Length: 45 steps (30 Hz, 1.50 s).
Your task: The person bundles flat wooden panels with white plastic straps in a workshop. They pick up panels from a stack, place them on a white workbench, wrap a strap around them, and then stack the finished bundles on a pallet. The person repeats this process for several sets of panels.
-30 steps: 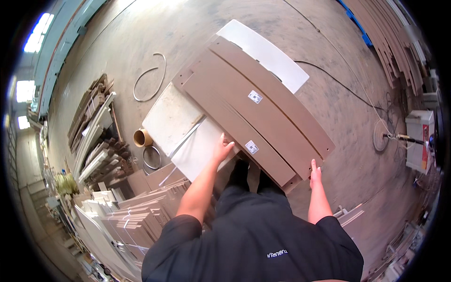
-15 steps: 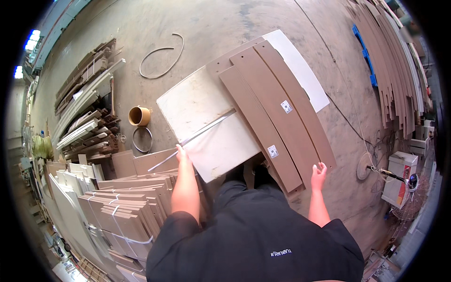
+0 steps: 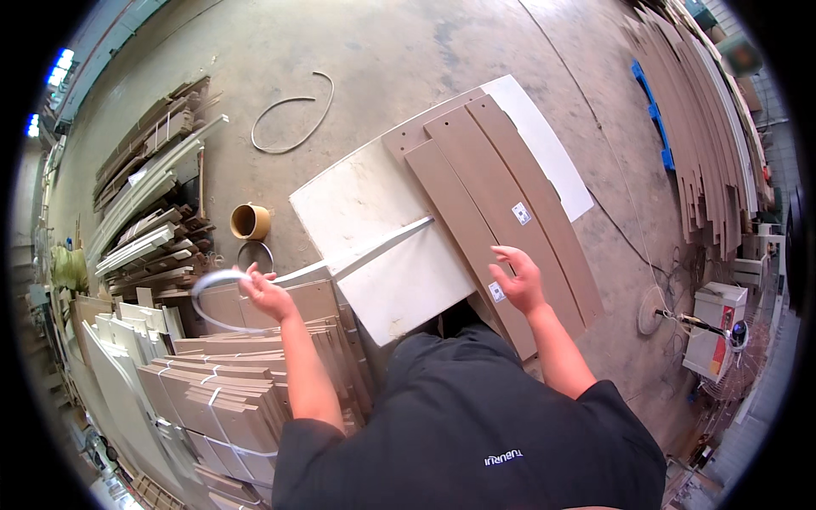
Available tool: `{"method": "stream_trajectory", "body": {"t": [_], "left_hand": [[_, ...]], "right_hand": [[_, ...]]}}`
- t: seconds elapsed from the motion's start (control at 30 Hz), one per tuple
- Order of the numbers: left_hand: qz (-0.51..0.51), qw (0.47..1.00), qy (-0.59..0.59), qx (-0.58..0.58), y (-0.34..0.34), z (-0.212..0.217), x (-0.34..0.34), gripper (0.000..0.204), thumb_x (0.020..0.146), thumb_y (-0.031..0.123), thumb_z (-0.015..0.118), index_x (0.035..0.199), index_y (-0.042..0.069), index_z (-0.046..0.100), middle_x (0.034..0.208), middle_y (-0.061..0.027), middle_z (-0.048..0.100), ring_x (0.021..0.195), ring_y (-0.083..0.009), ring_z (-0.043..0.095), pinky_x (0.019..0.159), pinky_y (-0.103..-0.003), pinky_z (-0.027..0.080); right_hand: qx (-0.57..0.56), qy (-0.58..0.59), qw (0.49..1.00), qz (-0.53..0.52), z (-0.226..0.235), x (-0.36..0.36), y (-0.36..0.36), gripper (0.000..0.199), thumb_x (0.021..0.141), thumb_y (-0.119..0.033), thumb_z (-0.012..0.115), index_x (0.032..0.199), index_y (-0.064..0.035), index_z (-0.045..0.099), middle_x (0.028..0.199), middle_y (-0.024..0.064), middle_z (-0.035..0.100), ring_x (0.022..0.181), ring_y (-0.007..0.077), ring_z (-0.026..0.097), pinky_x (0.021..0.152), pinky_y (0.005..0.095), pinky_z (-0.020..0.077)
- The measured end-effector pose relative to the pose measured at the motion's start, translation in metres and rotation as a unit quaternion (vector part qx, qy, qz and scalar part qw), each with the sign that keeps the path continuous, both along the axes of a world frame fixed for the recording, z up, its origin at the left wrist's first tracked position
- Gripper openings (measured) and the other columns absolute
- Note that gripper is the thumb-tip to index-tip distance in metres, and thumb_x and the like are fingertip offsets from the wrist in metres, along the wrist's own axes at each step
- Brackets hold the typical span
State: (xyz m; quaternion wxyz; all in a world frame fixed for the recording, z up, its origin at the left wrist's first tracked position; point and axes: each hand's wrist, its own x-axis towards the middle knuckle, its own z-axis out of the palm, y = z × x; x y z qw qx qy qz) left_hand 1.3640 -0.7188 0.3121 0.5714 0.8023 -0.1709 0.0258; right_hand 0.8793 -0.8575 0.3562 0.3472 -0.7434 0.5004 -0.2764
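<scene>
A white strap (image 3: 387, 239) lies across a whitish board (image 3: 361, 200) in front of me. Its free end curls in a loop (image 3: 197, 299) beside my left hand (image 3: 268, 296), whose fingers are closed on the strap, a little blurred. My right hand (image 3: 520, 279) hovers over the stacked brown panels (image 3: 484, 183) with its fingers apart and nothing in them. Two small white labels, one a sticker (image 3: 521, 212), are on the panels. Beyond them, a white panel (image 3: 544, 153) sticks out from under the stack.
Strapped bundles of brown boards (image 3: 212, 399) stand at my left. Farther left lies a pile of mixed planks (image 3: 161, 208). A cardboard tube (image 3: 251, 222) and a strap coil (image 3: 293, 127) are on the floor. Long brown planks (image 3: 693, 127) and a fan (image 3: 738, 361) are at the right.
My left hand has moved left, away from the board, with the strap's free end now looped. My right hand has moved left and away from me, over the panels.
</scene>
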Motion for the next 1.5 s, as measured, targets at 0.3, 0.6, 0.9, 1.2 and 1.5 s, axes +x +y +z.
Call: {"method": "stream_trajectory", "body": {"t": [0.3,0.6,0.9,1.2,1.5], "left_hand": [[-0.5,0.778,-0.322,0.203,-0.069,0.114,-0.142,0.043,0.082,-0.001,0.066,0.12,0.017,0.075,0.069,-0.0062,0.057,0.057,-0.0258,0.057,0.054,-0.039,0.045],[-0.294,0.936,-0.086,0.173,-0.018,0.115,-0.113,0.032,0.091,-0.005,0.055,0.116,-0.005,0.075,0.106,-0.0135,0.076,0.097,-0.0179,0.069,0.089,-0.028,0.052],[-0.24,0.966,0.071,0.059,-0.043,0.116,-0.143,0.029,0.098,-0.001,0.062,0.127,-0.003,0.064,0.102,-0.0018,0.064,0.088,-0.0081,0.058,0.083,-0.022,0.048],[-0.282,0.946,0.071,0.143,-0.054,0.113,-0.16,0.031,0.097,0.002,0.067,0.126,-0.007,0.063,0.122,-0.0149,0.069,0.111,-0.02,0.065,0.099,-0.033,0.05],[-0.298,0.936,0.1,0.155,-0.05,0.096,-0.174,0.027,0.099,0.005,0.068,0.125,-0.002,0.063,0.099,0.0005,0.063,0.084,-0.0044,0.055,0.076,-0.019,0.046]], "right_hand": [[-0.287,-0.002,0.929,0.235,0.058,0.128,-0.06,0.023,0.086,-0.017,0.071,0.109,-0.0177,0.074,0.113,-0.0041,0.075,0.089,0.0171,0.068,0.081,0.0333,0.0515],[-0.237,0.278,0.929,0.05,-0.087,-0.057,-0.188,0.017,0.083,-0.013,0.06,0.088,-0.0181,0.075,0.078,-0.0016,0.072,0.079,0.0203,0.064,0.078,0.0388,0.0465],[-0.011,0.129,0.959,-0.251,-0.127,-0.162,-0.32,0.022,0.096,-0.027,0.065,0.111,-0.0195,0.078,0.092,0.0109,0.076,0.084,0.0303,0.073,0.073,0.04,0.057],[0.037,0.076,0.934,-0.348,-0.201,-0.167,-0.374,0.022,0.095,-0.023,0.065,0.113,-0.0214,0.078,0.105,0.0067,0.077,0.096,0.0252,0.074,0.08,0.0364,0.0568],[0.199,0.061,0.939,-0.276,-0.24,-0.122,-0.354,0.023,0.093,-0.03,0.07,0.112,-0.0224,0.079,0.105,0.0077,0.077,0.099,0.0279,0.072,0.085,0.0401,0.057]]}}
